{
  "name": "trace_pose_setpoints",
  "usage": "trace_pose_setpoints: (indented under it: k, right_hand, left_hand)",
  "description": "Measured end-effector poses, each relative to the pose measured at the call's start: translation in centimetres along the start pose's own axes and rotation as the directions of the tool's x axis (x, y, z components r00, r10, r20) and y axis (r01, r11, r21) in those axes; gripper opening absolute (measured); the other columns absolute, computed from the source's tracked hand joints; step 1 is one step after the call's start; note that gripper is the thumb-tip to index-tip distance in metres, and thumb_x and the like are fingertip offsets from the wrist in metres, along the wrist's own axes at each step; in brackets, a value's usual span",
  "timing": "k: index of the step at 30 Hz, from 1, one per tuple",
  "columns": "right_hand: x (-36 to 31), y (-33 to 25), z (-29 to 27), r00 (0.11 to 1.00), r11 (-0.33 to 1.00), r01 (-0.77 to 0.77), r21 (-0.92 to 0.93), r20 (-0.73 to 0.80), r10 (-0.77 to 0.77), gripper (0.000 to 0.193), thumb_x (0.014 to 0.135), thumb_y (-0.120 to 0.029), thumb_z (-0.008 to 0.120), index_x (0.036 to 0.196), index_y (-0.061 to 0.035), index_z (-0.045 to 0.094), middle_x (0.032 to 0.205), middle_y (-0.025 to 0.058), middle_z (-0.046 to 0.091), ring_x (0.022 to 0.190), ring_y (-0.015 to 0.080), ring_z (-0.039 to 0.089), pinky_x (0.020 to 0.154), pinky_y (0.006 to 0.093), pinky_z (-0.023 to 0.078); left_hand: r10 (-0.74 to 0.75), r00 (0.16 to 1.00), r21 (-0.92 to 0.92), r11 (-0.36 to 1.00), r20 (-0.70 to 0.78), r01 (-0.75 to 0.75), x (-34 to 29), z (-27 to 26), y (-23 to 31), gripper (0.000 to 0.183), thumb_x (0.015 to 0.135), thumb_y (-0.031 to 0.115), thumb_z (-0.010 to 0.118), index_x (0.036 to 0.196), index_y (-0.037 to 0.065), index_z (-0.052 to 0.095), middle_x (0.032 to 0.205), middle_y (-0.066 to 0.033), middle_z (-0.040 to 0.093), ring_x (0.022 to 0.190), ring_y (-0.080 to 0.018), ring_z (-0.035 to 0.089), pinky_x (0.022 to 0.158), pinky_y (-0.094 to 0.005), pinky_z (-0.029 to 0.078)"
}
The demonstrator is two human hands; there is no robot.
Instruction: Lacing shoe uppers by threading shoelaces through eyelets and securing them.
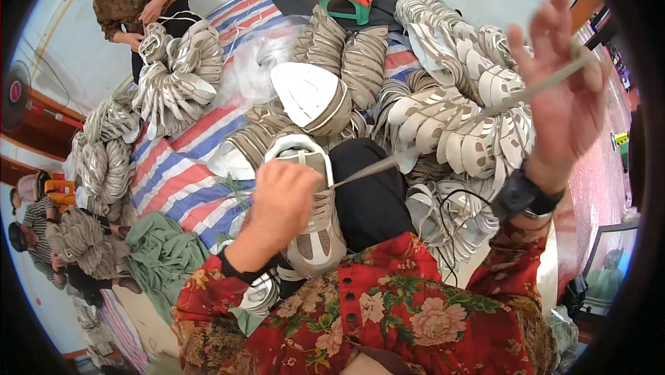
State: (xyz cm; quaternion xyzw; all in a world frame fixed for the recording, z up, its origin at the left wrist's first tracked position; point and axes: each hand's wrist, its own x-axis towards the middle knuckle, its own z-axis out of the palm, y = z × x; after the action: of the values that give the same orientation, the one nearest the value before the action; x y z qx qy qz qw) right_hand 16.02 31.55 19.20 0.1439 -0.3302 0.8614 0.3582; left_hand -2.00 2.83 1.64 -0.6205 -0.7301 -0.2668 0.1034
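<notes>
One flat beige lace (368, 170) joins a tan-and-white sneaker (315, 240) to the right hand (564, 94) holding it; left hand's (285, 198) grip unclear.

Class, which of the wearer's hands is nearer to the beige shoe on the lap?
Left. The left hand overlaps the left side of the shoe in view; the right hand is raised well off to the right.

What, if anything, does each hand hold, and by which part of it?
Right hand: a beige shoelace, by its stretch far from the sneaker. Left hand: over the sneaker's upper; whether it grips cannot be told.
</notes>
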Motion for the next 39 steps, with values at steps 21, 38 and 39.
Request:
trace_pose_setpoints:
  k: [21,38,39]
  right_hand:
    - [-13.3,22.4,-5.6,0.756,0.036,0.145,-0.989,0.134,0.641,0.023,0.081,-0.004,0.06,0.104,-0.0071,0.057,0.088,0.0119,0.057,0.077,0.0326,0.061,0.066,0.0396,0.051]
    - [-8.3,24.9,-5.2,0.764,0.149,0.114,-0.982,0.183,0.619,0.013,0.08,-0.012,0.058,0.087,-0.0074,0.069,0.074,0.0148,0.065,0.07,0.031,0.063,0.064,0.039,0.05]
    - [-8.1,25.3,-4.7,0.673,-0.011,0.213,-0.977,0.139,0.726,0.013,0.077,-0.011,0.059,0.085,-0.0081,0.068,0.077,0.0166,0.065,0.076,0.0356,0.063,0.069,0.0421,0.05]
  left_hand:
    - [-0.279,0.893,0.195,0.956,0.354,0.221,-0.7,-1.9,-1.4,0.017,0.071,0.013,0.068,0.08,0.003,0.059,0.092,-0.0104,0.054,0.1,-0.0321,0.05,0.067,-0.0408,0.054]
    - [-0.491,0.85,0.063,0.87,0.192,0.489,-7.5,-3.5,-3.7,0.015,0.076,0.006,0.065,0.091,0.003,0.064,0.129,-0.0191,0.051,0.118,-0.0365,0.046,0.096,-0.0396,0.041]
    - [-0.479,0.872,-0.062,0.872,0.099,0.485,-7.0,-3.3,-3.9,0.024,0.075,0.004,0.065,0.099,0.004,0.062,0.128,-0.0178,0.052,0.116,-0.0355,0.047,0.095,-0.04,0.041]
